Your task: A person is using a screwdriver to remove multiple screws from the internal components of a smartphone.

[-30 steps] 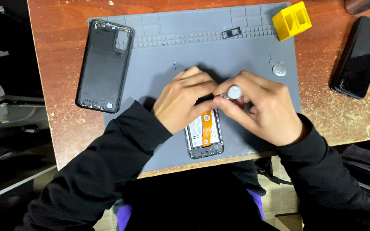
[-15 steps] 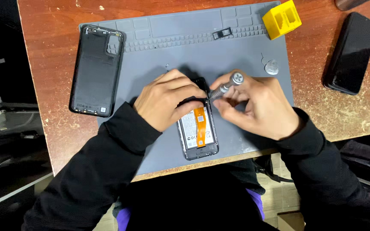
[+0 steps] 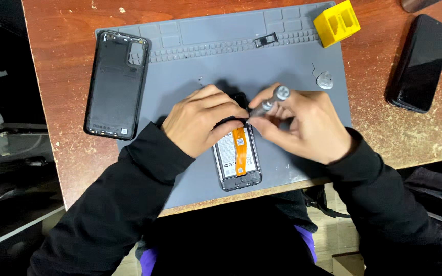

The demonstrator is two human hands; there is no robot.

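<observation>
We're looking straight down at a grey work mat on a worn wooden table, and both hands are busy at the centre. Our right hand has its fingers curled round a slim silver screwdriver, the tool tilted with its round cap pointing toward one o'clock and its tip hidden down by the opened phone. Our left hand is bent over the phone's top end, fingers pressing on it and steadying it; whether it grips anything small we cannot tell. The phone lies back-off, just below the hands toward six o'clock, with a white battery label and an orange ribbon cable running down its middle.

Out at nine o'clock, the black back cover lies inside-up, partly on the mat. At one o'clock sits a yellow plastic block, with a pale pick nearer at two o'clock. Over at three o'clock, off the mat, rests a second dark phone, screen up.
</observation>
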